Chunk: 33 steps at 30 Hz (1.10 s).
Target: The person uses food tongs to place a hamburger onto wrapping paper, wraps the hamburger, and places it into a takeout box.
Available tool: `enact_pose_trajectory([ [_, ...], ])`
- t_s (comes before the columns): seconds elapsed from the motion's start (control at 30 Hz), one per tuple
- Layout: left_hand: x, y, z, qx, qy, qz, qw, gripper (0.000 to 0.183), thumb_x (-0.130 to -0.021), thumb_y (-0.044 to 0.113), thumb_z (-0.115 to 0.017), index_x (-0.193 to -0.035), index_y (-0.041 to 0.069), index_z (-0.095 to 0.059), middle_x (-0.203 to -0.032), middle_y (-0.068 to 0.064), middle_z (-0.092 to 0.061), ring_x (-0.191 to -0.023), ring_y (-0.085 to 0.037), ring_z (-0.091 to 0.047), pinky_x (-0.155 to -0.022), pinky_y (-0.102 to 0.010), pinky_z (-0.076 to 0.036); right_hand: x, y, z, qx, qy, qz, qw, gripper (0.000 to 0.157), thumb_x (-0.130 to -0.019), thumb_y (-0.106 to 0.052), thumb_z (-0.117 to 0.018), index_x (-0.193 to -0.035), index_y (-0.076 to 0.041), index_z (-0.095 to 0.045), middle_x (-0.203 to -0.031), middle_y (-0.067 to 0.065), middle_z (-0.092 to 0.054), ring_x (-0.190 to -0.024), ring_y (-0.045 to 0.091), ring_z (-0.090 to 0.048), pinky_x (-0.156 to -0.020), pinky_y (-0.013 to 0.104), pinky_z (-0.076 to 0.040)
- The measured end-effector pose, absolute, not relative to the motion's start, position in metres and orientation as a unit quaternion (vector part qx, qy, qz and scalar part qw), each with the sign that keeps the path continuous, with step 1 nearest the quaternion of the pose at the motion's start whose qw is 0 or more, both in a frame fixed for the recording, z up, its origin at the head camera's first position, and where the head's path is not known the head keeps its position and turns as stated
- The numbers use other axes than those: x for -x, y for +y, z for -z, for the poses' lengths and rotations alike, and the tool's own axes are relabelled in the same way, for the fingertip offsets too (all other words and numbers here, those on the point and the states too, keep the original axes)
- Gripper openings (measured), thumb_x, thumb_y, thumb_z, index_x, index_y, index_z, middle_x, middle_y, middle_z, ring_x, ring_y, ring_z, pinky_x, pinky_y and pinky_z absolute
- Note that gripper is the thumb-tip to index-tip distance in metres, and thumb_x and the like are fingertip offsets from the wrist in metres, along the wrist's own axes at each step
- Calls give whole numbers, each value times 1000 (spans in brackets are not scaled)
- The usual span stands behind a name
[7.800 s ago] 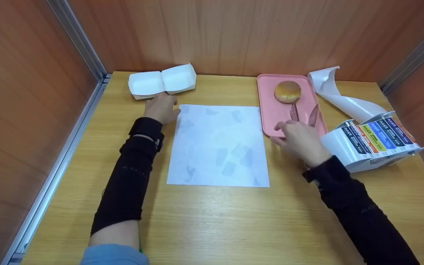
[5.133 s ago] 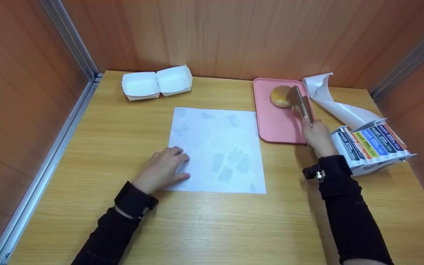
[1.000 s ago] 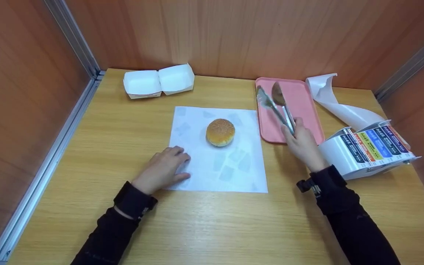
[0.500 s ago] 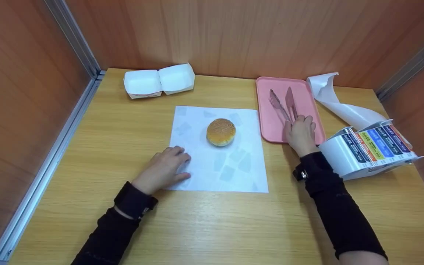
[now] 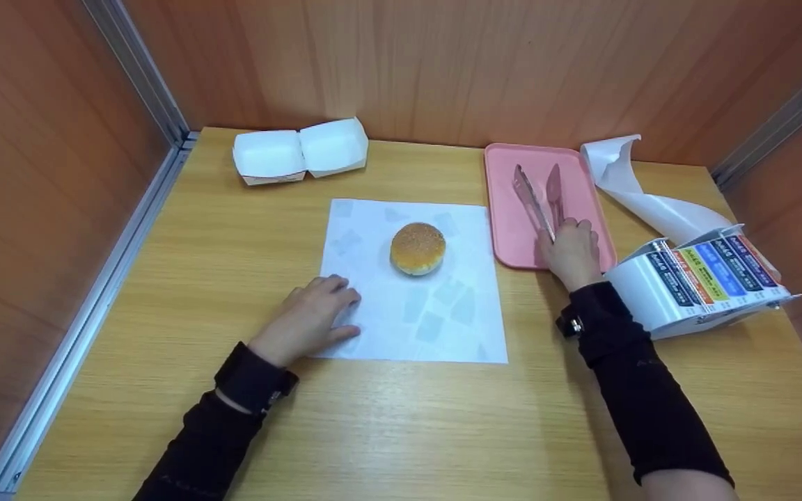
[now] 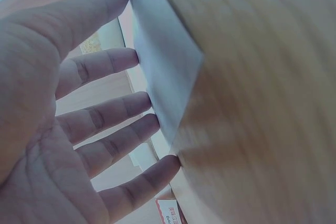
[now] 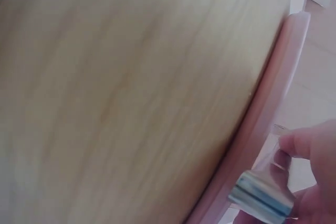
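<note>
A round bun (image 5: 418,248) sits on the square sheet of wrapping paper (image 5: 380,313), above its centre. My left hand (image 5: 309,316) rests at the paper's lower left, and in the left wrist view its spread fingertips (image 6: 142,100) touch the paper and the table. Metal tongs (image 5: 533,202) lie low over the pink tray (image 5: 505,250), their two arms spread apart. My right hand (image 5: 572,254) holds them by the handle end. The right wrist view shows the shiny hinge end of the tongs (image 7: 262,198) between thumb and fingers, partly hidden.
An opened white cardboard box (image 5: 301,154) stands at the back left. Right of the tray are a printed carton (image 5: 704,278) and a curled white sheet (image 5: 651,198). Wooden panels (image 5: 436,69) close off the back and sides of the table.
The bun has gone from the tray to the paper, and the left hand has come down to the paper's corner. The right hand has lowered the tongs onto the tray.
</note>
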<state>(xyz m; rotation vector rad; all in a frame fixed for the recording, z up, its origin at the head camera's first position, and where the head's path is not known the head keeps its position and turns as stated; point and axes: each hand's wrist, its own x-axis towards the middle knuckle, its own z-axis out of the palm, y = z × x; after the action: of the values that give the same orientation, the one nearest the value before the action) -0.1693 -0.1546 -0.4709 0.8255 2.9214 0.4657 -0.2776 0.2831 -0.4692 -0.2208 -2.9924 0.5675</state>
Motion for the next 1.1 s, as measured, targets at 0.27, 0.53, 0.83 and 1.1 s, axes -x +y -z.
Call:
enact_pose_trajectory([
  [0.27, 171, -155, 470, -264, 952, -150, 43, 52, -94, 42, -83, -133, 9, -71, -144, -21, -64, -133, -42, -62, -102, -61, -56, 256, 264, 452, 39, -979, -180, 87, 71, -105, -40, -67, -145, 16, -50, -132, 40, -49, -116, 54, -48, -99, 64, -46],
  [0.53, 174, -155, 467, -270, 949, -160, 34, 48, -91, 39, -86, -127, 10, -73, -137, -18, -66, -126, -39, -64, -95, -59, -58, 184, 211, 435, -117, -970, -204, 52, 46, -94, -22, -84, -126, 9, -72, -129, 30, -67, -112, 44, -69, -97, 55, -59],
  [0.83, 177, -155, 461, -275, 947, -157, 47, 43, -91, 36, -87, -122, 9, -74, -129, -16, -68, -115, -35, -67, -89, -54, -59, 156, 189, 458, -197, -969, -145, -23, 59, -88, -24, -90, -132, 10, -69, -143, 35, -63, -131, 49, -65, -107, 56, -55],
  [1.1, 196, -161, 438, -224, 952, -187, 87, 50, -98, 37, -80, -138, 9, -70, -132, -16, -67, -114, -33, -68, -93, -51, -59, 153, 188, 465, -188, -968, -155, -53, 58, -92, -24, -86, -135, 11, -67, -146, 36, -60, -135, 51, -62, -110, 57, -53],
])
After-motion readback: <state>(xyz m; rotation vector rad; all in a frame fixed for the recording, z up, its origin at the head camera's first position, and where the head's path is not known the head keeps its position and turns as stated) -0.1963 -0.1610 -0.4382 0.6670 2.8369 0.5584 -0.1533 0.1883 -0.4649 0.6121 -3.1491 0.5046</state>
